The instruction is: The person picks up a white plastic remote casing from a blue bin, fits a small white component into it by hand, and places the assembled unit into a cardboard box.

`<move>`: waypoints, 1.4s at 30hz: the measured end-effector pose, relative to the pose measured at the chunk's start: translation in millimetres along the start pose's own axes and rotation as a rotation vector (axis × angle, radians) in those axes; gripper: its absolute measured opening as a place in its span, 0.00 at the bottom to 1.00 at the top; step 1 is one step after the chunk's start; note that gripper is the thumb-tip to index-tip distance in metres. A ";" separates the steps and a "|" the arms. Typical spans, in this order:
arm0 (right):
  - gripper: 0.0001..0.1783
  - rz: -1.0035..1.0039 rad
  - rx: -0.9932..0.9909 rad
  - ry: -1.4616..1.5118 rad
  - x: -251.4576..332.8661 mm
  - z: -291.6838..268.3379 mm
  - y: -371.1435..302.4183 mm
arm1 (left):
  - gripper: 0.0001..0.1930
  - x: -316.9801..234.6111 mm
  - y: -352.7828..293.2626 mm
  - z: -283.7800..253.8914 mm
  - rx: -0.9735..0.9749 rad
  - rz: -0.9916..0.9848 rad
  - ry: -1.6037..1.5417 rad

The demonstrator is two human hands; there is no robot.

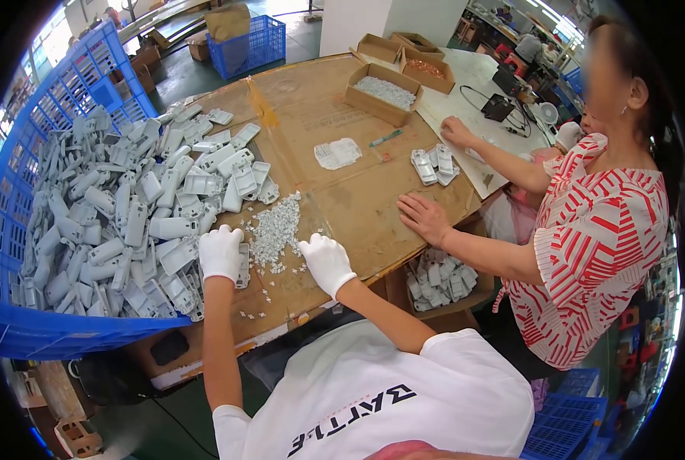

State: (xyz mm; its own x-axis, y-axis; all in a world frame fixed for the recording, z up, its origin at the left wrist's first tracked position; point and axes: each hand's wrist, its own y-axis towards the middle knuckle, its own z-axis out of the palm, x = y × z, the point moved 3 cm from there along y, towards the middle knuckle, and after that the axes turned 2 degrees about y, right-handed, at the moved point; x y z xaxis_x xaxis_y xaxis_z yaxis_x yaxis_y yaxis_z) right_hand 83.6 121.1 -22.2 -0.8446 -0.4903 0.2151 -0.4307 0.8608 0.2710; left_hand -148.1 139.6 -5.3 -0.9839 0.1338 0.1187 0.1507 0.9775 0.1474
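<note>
My left hand (221, 253), in a white glove, is closed at the right edge of a large heap of pale grey plastic housings (149, 188). One small plastic housing (243, 267) shows against its right side, gripped by fingers that are partly hidden. Across a pile of tiny whitish plastic parts (275, 230), my right hand (327, 264), also gloved, has its fingers curled together at the pile's right side. Whatever those fingertips may pinch is too small to make out. Loose tiny parts lie scattered towards the table's near edge.
A blue crate (16, 222) lies tipped behind the heap. On the cardboard-covered table (319, 100) are a crumpled paper (338, 153), a green pen-like tool (386, 138), several housings (434, 165) and a carton of small parts (383, 93). A co-worker (588, 230) stands at right, hands on the table.
</note>
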 end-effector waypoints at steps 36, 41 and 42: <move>0.07 0.087 -0.482 0.999 8.1 -63.1 22.3 | 0.16 -110.6 -25.7 -58.1 -0.151 -0.468 -1.340; 0.08 0.134 -0.405 0.881 -1.3 -66.8 23.3 | 0.14 -136.3 -26.4 -70.9 -0.244 -0.513 -1.001; 0.08 0.108 -0.404 0.881 -1.6 -70.0 23.5 | 0.14 -139.0 -28.3 -71.9 -0.265 -0.524 -0.962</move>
State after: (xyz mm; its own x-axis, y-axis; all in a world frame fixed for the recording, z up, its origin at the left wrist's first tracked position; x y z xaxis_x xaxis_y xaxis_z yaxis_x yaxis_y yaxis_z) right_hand 97.1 132.6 49.5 -0.2623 -0.4790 0.8377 -0.0847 0.8762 0.4745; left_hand -8.7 81.6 44.7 -0.5801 -0.1011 -0.8082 -0.3997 0.8999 0.1743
